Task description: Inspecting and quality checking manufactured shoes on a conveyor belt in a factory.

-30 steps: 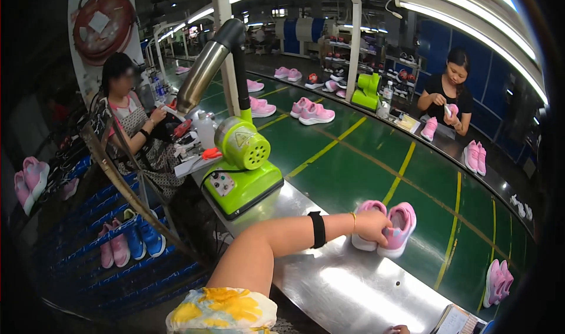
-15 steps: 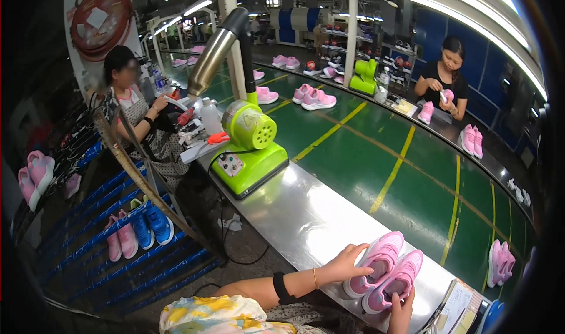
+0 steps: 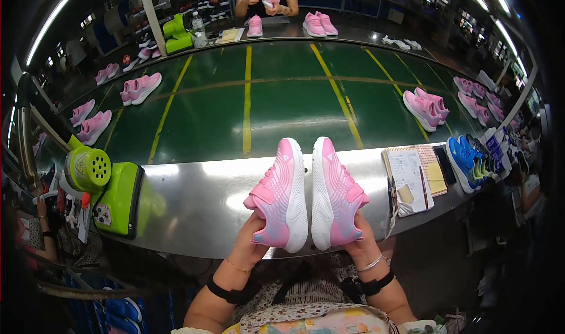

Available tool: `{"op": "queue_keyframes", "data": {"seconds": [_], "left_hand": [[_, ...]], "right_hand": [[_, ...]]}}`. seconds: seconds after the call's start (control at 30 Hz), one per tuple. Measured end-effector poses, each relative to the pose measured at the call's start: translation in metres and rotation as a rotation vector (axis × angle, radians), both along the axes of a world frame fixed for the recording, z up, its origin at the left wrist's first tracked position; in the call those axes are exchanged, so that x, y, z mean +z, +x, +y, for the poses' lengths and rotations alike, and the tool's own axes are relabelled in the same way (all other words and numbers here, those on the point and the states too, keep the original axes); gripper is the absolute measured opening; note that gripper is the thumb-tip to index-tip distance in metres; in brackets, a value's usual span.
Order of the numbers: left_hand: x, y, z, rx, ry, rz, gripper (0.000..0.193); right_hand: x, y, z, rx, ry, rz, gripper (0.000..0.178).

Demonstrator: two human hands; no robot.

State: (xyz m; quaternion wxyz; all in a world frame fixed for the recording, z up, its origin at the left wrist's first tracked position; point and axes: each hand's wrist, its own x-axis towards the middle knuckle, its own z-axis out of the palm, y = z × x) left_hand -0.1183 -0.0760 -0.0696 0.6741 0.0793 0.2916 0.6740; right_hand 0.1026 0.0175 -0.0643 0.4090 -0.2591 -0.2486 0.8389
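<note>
Two pink sneakers with white soles are held up over the metal bench [image 3: 194,201], toes pointing away from me. My left hand [image 3: 249,238] is closed on the heel end of the left sneaker [image 3: 275,184], its fingers partly hidden by the shoe. The right sneaker [image 3: 339,187] is gripped the same way by my right hand [image 3: 362,235], with most fingers out of sight. Both shoes are tipped on their sides, soles facing each other across a narrow gap and strapped uppers turned outward.
A lime-green blower machine [image 3: 109,184] stands on the bench at left. At right lie an open notebook [image 3: 409,178], a dark phone [image 3: 444,164] and blue sneakers [image 3: 462,164]. Beyond runs a green conveyor belt [image 3: 218,107] carrying pink shoes; across it a co-worker [image 3: 268,1] handles a shoe.
My view has swung to the right. The sneakers, earlier upright side by side with my hands at them, are now turned sole to sole. The belt shoes have shifted in the picture.
</note>
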Motion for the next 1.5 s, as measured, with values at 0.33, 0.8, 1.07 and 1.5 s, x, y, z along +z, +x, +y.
{"op": "queue_keyframes", "data": {"seconds": [0.33,0.8,1.07,1.5], "left_hand": [[-0.006,0.004,-0.002,-0.134,0.164,0.494,0.056],[-0.008,-0.013,-0.007,-0.069,0.059,-0.016,0.050],[-0.001,-0.015,-0.010,0.069,0.293,0.326,0.073],[-0.020,-0.013,-0.005,0.190,0.516,0.767,0.080]], "right_hand": [[-0.001,-0.004,-0.006,0.120,0.001,0.108,0.052],[-0.008,0.002,-0.003,0.055,-0.023,0.045,0.049],[-0.002,-0.010,-0.015,-0.057,0.555,-0.254,0.073],[0.002,-0.010,-0.013,-0.268,1.189,-0.769,0.074]]}}
